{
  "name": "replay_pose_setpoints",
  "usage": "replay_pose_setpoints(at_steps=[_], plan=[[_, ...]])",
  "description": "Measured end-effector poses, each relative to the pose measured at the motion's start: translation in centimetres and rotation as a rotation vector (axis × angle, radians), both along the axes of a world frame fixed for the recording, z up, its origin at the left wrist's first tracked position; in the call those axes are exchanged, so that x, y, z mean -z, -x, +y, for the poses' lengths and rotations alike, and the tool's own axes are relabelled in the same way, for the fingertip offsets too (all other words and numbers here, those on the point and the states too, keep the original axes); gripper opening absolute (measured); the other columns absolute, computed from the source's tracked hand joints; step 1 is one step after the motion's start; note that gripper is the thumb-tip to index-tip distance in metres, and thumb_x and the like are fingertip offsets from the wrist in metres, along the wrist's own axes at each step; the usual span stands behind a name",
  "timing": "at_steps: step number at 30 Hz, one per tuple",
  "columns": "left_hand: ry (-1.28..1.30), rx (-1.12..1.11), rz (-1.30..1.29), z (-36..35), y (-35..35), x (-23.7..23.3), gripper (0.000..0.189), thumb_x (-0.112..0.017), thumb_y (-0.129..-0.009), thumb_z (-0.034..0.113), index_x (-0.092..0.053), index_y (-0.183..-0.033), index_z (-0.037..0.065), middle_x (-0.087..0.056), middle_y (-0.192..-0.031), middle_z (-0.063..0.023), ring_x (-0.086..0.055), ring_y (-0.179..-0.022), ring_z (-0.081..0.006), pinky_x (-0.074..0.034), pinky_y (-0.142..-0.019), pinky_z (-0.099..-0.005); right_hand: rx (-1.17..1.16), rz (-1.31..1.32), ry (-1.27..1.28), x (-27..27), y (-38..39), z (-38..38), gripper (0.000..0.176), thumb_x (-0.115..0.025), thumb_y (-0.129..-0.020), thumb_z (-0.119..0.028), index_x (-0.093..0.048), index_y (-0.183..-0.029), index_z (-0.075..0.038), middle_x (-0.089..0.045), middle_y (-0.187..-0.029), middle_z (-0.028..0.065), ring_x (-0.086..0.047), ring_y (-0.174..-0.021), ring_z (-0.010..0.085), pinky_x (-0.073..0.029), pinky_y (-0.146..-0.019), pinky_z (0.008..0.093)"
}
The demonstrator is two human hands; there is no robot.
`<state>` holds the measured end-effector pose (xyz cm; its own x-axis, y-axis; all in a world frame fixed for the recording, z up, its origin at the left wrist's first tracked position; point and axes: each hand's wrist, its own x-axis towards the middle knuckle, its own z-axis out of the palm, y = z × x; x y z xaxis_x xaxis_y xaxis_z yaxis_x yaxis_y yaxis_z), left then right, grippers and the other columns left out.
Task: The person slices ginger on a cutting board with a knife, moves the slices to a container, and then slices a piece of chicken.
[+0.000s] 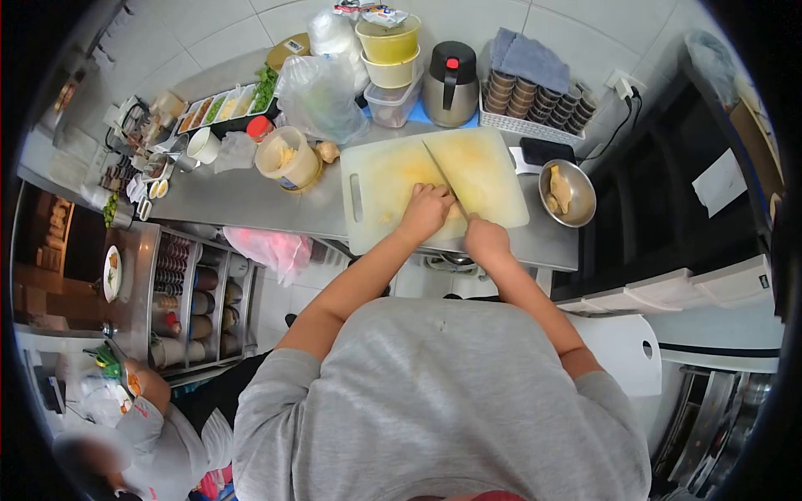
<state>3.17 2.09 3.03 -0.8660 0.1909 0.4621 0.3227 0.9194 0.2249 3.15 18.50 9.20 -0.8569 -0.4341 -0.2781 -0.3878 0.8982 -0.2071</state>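
My right hand is closed round the handle of a kitchen knife, whose blade points away across a white, yellow-stained cutting board. Beside the blade, my left hand rests with curled fingers on a pale yellow piece of what looks like ginger, mostly hidden under the fingers. To the right of the board, a metal bowl holds larger pale yellow pieces, like peeled ginger. On the left stands a plastic tub with pale pieces inside, next to a brownish root.
Behind the board stand a steel jug, stacked tubs and a basket of dark cups. A plastic bag and a tray of toppings are at the back left. Another person works at lower left.
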Motion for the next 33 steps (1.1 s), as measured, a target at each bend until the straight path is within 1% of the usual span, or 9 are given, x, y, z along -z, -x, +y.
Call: replay_pose_setpoints(at_steps=[2, 5, 8, 16, 20, 23, 26, 29, 33], plan=[[-0.016, -0.006, 0.016, 0.3, -0.2, 0.2, 0.015, -0.057, -0.079, 0.012, -0.069, -0.088, 0.012, -0.060, -0.085, -0.0033, -0.056, -0.081, -0.0234, -0.035, -0.079, -0.0406, -0.001, 0.023, 0.023, 1.2, 0.3, 0.0, 0.023, -0.047, -0.084, -0.011, -0.062, -0.097, 0.000, -0.068, -0.090, 0.0219, -0.068, -0.083, 0.0347, -0.053, -0.074, 0.0437], [-0.044, -0.015, 0.039, 0.1, -0.6, 0.1, 0.014, -0.058, -0.078, 0.012, -0.068, -0.088, 0.012, -0.061, -0.088, -0.0024, -0.055, -0.083, -0.0219, -0.035, -0.081, -0.0420, -0.029, -0.028, 0.009, -1.4, 0.4, 0.4, 0.023, -0.047, -0.084, -0.011, -0.061, -0.098, 0.000, -0.068, -0.090, 0.0217, -0.067, -0.084, 0.0354, -0.053, -0.075, 0.0439], [-0.061, -0.004, 0.081, -0.1, -0.7, 1.2, 0.013, -0.061, -0.077, 0.014, -0.068, -0.088, 0.014, -0.061, -0.087, -0.0009, -0.055, -0.083, -0.0205, -0.034, -0.081, -0.0428, 0.046, -0.006, 0.036, 1.4, 0.1, -0.2, 0.023, -0.047, -0.084, -0.011, -0.061, -0.099, 0.000, -0.068, -0.090, 0.0220, -0.067, -0.085, 0.0359, -0.053, -0.075, 0.0443], [-0.046, -0.032, 0.187, 0.0, -0.8, 0.6, 0.011, -0.064, -0.077, 0.017, -0.069, -0.088, 0.016, -0.061, -0.086, 0.0032, -0.053, -0.086, -0.0201, -0.033, -0.087, -0.0487, 0.006, 0.001, 0.047, 1.0, 0.1, 0.2, 0.021, -0.047, -0.084, -0.010, -0.062, -0.095, 0.000, -0.068, -0.090, 0.0231, -0.067, -0.086, 0.0354, -0.052, -0.077, 0.0442], [-0.057, -0.042, 0.175, -0.1, -0.5, 0.6, 0.010, -0.065, -0.077, 0.017, -0.069, -0.087, 0.016, -0.061, -0.087, 0.0032, -0.054, -0.087, -0.0203, -0.033, -0.088, -0.0502, -0.004, -0.031, 0.029, -0.7, 0.4, 0.4, 0.021, -0.048, -0.084, -0.010, -0.062, -0.095, -0.001, -0.067, -0.092, 0.0235, -0.067, -0.087, 0.0351, -0.052, -0.077, 0.0443], [-0.054, -0.042, 0.163, 0.1, -1.0, 0.5, 0.010, -0.065, -0.077, 0.018, -0.069, -0.086, 0.017, -0.062, -0.088, 0.0029, -0.054, -0.087, -0.0203, -0.032, -0.089, -0.0506, 0.019, 0.006, 0.064, 1.2, 0.2, 0.0, 0.021, -0.048, -0.084, -0.010, -0.062, -0.095, 0.000, -0.067, -0.093, 0.0230, -0.067, -0.086, 0.0350, -0.053, -0.077, 0.0439], [-0.051, -0.045, 0.171, -0.1, -0.8, 0.5, 0.009, -0.065, -0.077, 0.018, -0.069, -0.086, 0.016, -0.062, -0.088, 0.0028, -0.053, -0.087, -0.0203, -0.032, -0.090, -0.0510, -0.011, -0.021, 0.015, -1.1, 0.3, 0.1, 0.021, -0.047, -0.084, -0.010, -0.062, -0.094, 0.000, -0.068, -0.092, 0.0219, -0.068, -0.085, 0.0347, -0.053, -0.076, 0.0431], [-0.053, -0.048, 0.158, 0.0, -1.1, 0.9, 0.009, -0.065, -0.078, 0.018, -0.069, -0.085, 0.016, -0.062, -0.089, 0.0028, -0.053, -0.087, -0.0203, -0.032, -0.090, -0.0516, 0.045, 0.011, 0.030, 1.6, -0.1, -0.4, 0.022, -0.047, -0.084, -0.010, -0.063, -0.095, 0.000, -0.068, -0.093, 0.0209, -0.068, -0.086, 0.0343, -0.053, -0.078, 0.0426], [-0.075, -0.051, 0.159, 0.1, -1.0, 0.8, 0.008, -0.065, -0.078, 0.018, -0.069, -0.085, 0.016, -0.063, -0.090, 0.0029, -0.054, -0.088, -0.0203, -0.032, -0.091, -0.0522, -0.001, -0.008, 0.015, -0.3, 0.4, -0.2, 0.022, -0.047, -0.084, -0.010, -0.063, -0.095, -0.001, -0.068, -0.094, 0.0204, -0.067, -0.087, 0.0346, -0.052, -0.079, 0.0425]])
